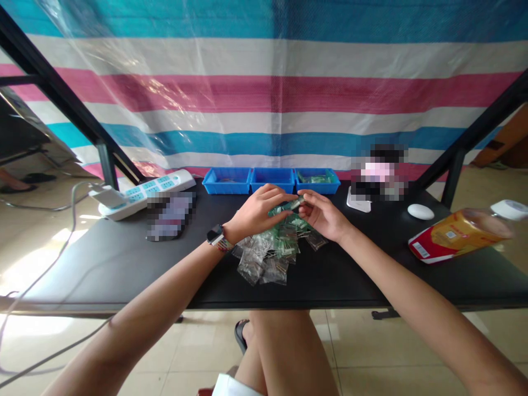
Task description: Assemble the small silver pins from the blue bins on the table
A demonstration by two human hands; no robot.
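Both hands meet over a pile of small clear and green plastic packets (251, 265) on the black table. A green-tinted packet (284, 209) lies between my left hand (259, 210) and my right hand (324, 213). The left fingers and thumb are closed around it, while the right thumb and fingertips pinch its right end. Small pale pieces show inside some packets; their kind is too small to tell. Behind the hands stand three blue bins in a row: the left bin (227, 188), the middle bin (272, 188) and the right bin (317, 188), which contains green packets.
At the left are a white power strip (152, 190) with a plugged-in cable and a blurred phone-like object (172, 216). At the right are a white box (358, 203), a white oval object (421, 212) and a drink bottle (457, 234) lying down. Striped sheeting (264, 93) hangs behind.
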